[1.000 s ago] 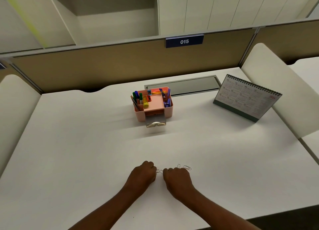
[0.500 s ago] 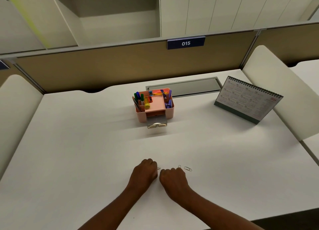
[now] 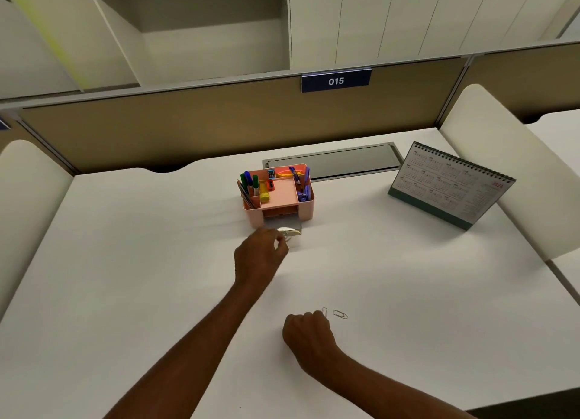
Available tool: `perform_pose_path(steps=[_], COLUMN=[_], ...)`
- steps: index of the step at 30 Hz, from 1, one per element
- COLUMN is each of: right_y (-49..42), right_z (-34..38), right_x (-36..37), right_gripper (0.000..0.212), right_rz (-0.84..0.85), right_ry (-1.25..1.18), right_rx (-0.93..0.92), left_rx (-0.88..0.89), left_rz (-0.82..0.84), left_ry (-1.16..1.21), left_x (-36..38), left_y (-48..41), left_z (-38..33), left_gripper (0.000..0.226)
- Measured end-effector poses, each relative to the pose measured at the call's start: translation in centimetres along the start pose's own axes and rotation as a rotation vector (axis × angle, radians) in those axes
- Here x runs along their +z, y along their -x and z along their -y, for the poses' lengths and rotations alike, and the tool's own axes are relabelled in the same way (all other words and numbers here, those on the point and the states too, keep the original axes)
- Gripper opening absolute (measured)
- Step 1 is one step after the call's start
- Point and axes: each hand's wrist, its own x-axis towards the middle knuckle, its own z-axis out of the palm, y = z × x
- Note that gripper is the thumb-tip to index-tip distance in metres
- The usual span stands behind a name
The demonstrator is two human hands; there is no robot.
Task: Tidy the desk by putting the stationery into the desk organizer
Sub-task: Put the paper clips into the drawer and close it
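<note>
The pink desk organizer (image 3: 308,212) stands mid-desk, holding pens, markers and other small stationery. Its small clear drawer (image 3: 290,225) is pulled out toward me. My left hand (image 3: 259,257) is stretched out just in front of that drawer, fingertips pinched on what looks like a small paper clip, blurred. My right hand (image 3: 309,334) rests as a loose fist near the desk's front. Its knuckles sit beside one paper clip (image 3: 324,311), and a second paper clip (image 3: 340,314) lies just to the right.
A spiral desk calendar (image 3: 448,186) stands at the right. A grey cable flap (image 3: 332,161) is set into the desk behind the organizer. A tan partition with the label 015 (image 3: 335,81) closes the back. Padded dividers flank both sides.
My left hand has left the spot beside my right hand and moved forward to the organizer's drawer. The clip that lay between the hands is gone from the desk. The right hand stayed put.
</note>
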Motion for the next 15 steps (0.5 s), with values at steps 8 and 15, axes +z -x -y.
perform_pose_path(steps=[8, 15], right_y=[-0.8, -0.6], right_z=[-1.6, -2.7], right_x=[0.1, 0.6], right_gripper=[0.030, 0.028], right_rz=[-0.011, -0.041], right_ry=[0.001, 0.004], right_rx=[0.093, 0.070], left_rx=[-0.154, -0.225], left_rz=[0.074, 0.213], left_ry=[-0.038, -0.152], left_x=[0.4, 2.1], left_y=[-6.7, -8.7], left_z=[0.0, 0.1], left_gripper=[0.020, 0.025])
